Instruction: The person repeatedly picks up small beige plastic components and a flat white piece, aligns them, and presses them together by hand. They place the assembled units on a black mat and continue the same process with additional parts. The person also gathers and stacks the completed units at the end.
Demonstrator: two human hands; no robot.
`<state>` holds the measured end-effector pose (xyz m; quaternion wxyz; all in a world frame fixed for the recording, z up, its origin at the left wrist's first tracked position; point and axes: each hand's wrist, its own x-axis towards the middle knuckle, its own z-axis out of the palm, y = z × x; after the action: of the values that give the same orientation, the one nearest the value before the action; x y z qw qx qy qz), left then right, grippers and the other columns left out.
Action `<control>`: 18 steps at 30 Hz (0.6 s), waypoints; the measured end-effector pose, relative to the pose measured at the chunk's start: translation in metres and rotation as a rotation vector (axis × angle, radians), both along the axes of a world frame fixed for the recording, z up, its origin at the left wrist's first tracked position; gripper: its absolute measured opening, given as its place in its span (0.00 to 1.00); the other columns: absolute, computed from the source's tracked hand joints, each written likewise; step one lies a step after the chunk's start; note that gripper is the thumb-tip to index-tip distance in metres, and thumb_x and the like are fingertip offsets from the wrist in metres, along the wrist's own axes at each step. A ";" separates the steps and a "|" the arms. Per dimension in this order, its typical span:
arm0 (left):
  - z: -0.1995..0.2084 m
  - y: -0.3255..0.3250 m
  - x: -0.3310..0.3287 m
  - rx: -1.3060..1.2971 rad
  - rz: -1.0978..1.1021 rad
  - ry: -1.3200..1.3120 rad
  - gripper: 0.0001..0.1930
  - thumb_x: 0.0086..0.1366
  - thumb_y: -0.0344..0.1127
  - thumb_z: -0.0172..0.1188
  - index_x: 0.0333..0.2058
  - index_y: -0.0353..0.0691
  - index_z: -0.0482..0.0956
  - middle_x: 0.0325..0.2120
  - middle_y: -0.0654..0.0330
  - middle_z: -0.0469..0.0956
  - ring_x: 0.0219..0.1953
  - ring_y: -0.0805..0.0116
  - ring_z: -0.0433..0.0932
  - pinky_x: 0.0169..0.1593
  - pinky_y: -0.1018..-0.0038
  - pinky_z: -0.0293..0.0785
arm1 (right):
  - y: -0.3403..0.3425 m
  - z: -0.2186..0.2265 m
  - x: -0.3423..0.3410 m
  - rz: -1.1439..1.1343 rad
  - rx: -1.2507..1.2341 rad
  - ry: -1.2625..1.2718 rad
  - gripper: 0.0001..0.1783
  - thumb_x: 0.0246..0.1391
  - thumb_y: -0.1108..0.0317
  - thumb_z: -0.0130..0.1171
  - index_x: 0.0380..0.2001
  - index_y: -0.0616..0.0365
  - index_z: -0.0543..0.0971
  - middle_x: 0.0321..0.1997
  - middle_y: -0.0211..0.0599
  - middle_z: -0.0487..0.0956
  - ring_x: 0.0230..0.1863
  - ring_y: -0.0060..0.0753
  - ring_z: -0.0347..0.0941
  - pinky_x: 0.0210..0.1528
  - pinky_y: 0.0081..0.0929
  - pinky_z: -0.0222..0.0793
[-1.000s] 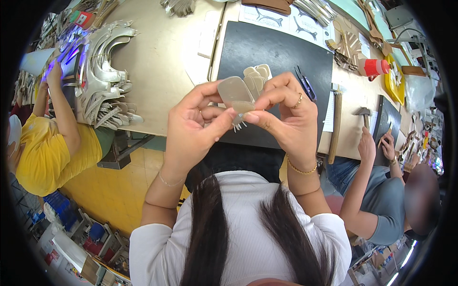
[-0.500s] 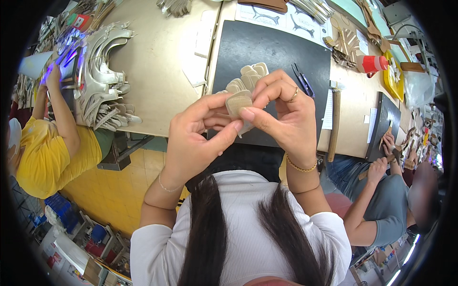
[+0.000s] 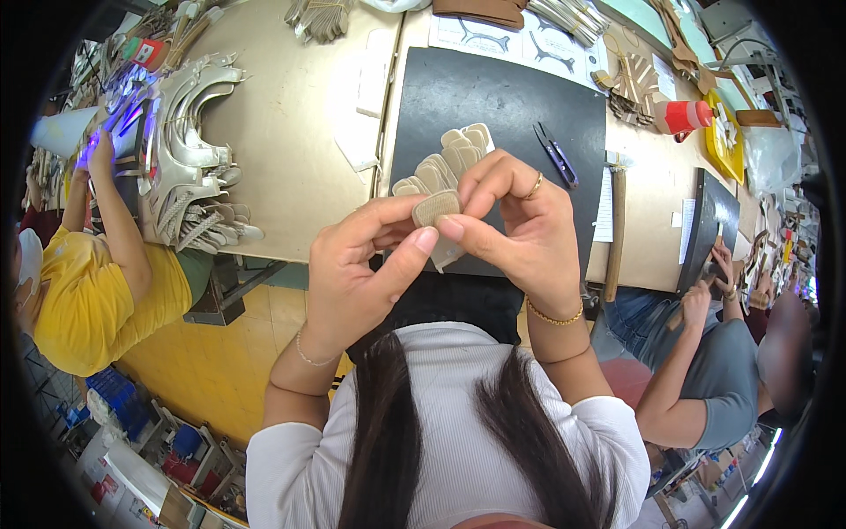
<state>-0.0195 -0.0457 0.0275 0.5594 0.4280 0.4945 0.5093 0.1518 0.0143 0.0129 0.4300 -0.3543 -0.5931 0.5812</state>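
My left hand [image 3: 357, 273] and my right hand [image 3: 515, 234] meet over the table's near edge, both pinching one small beige textured piece [image 3: 436, 210] between thumbs and fingertips. Just behind my fingers, a row of similar beige flat pieces [image 3: 445, 159] lies overlapped on a black mat [image 3: 493, 97]. My right hand wears a ring and a bracelet; a thin bracelet sits on my left wrist.
Small black snips [image 3: 555, 154] lie on the mat to the right, and a hammer [image 3: 614, 220] beside it. A person in yellow [image 3: 97, 282] works at stacked silver curved parts [image 3: 189, 159] on the left. Another person [image 3: 705, 353] sits at right near a red cup [image 3: 687, 116].
The larger beige piece I held flat a second ago has been folded or swapped down to a small piece pinched at my fingertips. My hands have closed in together.
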 end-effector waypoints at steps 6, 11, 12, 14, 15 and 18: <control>-0.001 -0.001 -0.001 0.025 -0.010 0.038 0.12 0.64 0.26 0.59 0.46 0.30 0.78 0.36 0.58 0.82 0.38 0.74 0.81 0.42 0.78 0.77 | -0.002 0.001 -0.002 0.001 -0.103 0.101 0.11 0.47 0.72 0.70 0.29 0.59 0.76 0.31 0.27 0.77 0.34 0.17 0.69 0.40 0.20 0.66; -0.001 0.000 0.000 0.016 0.006 0.082 0.11 0.64 0.26 0.59 0.45 0.29 0.78 0.35 0.59 0.82 0.37 0.76 0.80 0.41 0.79 0.76 | 0.000 -0.002 -0.001 0.058 -0.108 0.106 0.10 0.48 0.72 0.70 0.29 0.60 0.76 0.32 0.28 0.77 0.35 0.17 0.69 0.41 0.19 0.66; -0.001 0.001 0.001 -0.001 0.014 0.052 0.11 0.64 0.26 0.60 0.44 0.29 0.78 0.35 0.59 0.82 0.36 0.76 0.80 0.41 0.79 0.76 | 0.000 -0.003 0.000 0.063 -0.127 0.117 0.10 0.48 0.72 0.70 0.29 0.60 0.76 0.32 0.28 0.77 0.35 0.17 0.69 0.41 0.19 0.66; -0.002 0.002 0.002 -0.045 0.036 -0.028 0.10 0.64 0.26 0.60 0.43 0.29 0.78 0.34 0.59 0.82 0.35 0.76 0.80 0.40 0.80 0.76 | 0.000 -0.004 0.000 0.071 -0.180 0.149 0.10 0.48 0.73 0.69 0.29 0.60 0.76 0.32 0.28 0.77 0.35 0.18 0.69 0.41 0.19 0.66; -0.003 0.003 0.002 -0.065 0.031 -0.090 0.10 0.63 0.25 0.60 0.43 0.29 0.78 0.33 0.59 0.81 0.35 0.77 0.80 0.40 0.81 0.76 | 0.000 -0.005 0.001 0.074 -0.216 0.172 0.10 0.48 0.73 0.69 0.29 0.60 0.76 0.32 0.28 0.77 0.35 0.18 0.69 0.41 0.20 0.66; -0.005 0.006 0.002 -0.113 0.016 -0.206 0.08 0.63 0.25 0.61 0.41 0.30 0.78 0.32 0.60 0.80 0.33 0.78 0.79 0.38 0.83 0.75 | 0.001 -0.005 0.002 0.075 -0.320 0.224 0.10 0.49 0.73 0.69 0.29 0.59 0.75 0.32 0.27 0.76 0.35 0.17 0.69 0.40 0.19 0.66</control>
<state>-0.0173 -0.0399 0.0228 0.6264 0.3371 0.4659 0.5262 0.1540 0.0153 0.0079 0.4096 -0.3290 -0.4543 0.7194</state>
